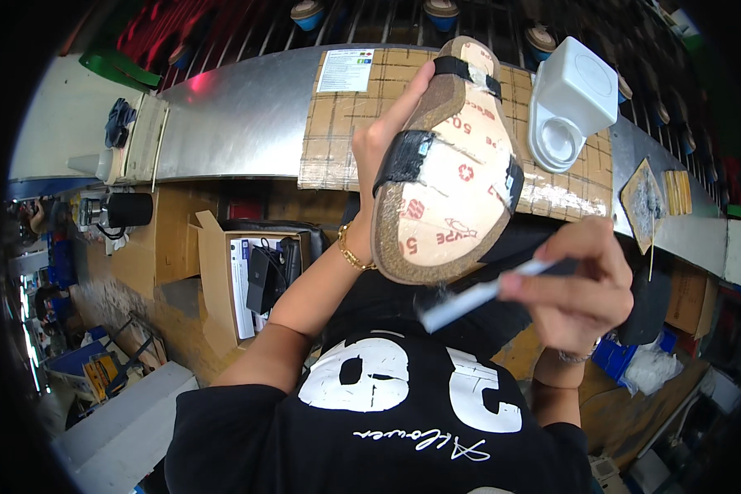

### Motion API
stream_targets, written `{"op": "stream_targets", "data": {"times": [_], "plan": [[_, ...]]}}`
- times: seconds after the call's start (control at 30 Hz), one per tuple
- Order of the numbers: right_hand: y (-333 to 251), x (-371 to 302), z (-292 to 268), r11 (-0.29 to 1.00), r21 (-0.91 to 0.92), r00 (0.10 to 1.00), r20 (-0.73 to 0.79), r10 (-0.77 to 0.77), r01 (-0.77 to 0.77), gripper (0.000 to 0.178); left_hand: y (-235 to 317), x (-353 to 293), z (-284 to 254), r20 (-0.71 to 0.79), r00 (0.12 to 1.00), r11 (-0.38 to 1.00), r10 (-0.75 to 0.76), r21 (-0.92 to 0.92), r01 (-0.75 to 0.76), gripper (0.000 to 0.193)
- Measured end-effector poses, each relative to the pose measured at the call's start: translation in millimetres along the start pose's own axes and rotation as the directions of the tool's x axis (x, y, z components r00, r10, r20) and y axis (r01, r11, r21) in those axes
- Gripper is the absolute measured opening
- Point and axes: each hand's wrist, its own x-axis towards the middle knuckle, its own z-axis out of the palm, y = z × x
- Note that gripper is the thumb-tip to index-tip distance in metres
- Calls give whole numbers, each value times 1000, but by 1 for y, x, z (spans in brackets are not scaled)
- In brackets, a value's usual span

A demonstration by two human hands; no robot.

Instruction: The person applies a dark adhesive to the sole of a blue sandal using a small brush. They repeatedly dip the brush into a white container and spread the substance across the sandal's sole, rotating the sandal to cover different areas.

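My right grip pinches a slim, white-handled brush, its blurred tip near the wide end of a brown-rimmed, cream sandal footbed with black straps. My left grip holds that footbed by its left side, underside showing, in front of the grey metal worktop. Beyond, a white plastic pot stands on tape-covered brown cardboard.
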Motion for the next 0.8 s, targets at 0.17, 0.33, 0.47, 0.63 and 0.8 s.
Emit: {"op": "stream_targets", "data": {"times": [0.17, 0.33, 0.47, 0.63, 0.8], "plan": [[14, -7, 5, 996, 66, 991, -107, 74, -67, 33, 2, -4, -1, 70, 996, 995, -53, -79, 59, 66], [15, -4, 0, 994, -9, 979, -173, 108, -111, 31, 4, -6, -3, 119, 989, 989, -88, -110, 101, 64], [19, -8, -10, 986, 164, 997, -68, 36, -25, 30, 20, -5, -7, 156, 973, 977, -171, -101, 188, 65], [24, -11, -12, 980, 145, 986, -73, 151, -140, 32, 17, -5, -6, 203, 953, 938, -223, -223, 267, 67], [22, -7, -7, 979, 106, 975, -116, 189, -177, 28, 21, -11, -7, 199, 959, 959, -199, -163, 233, 66]]}}
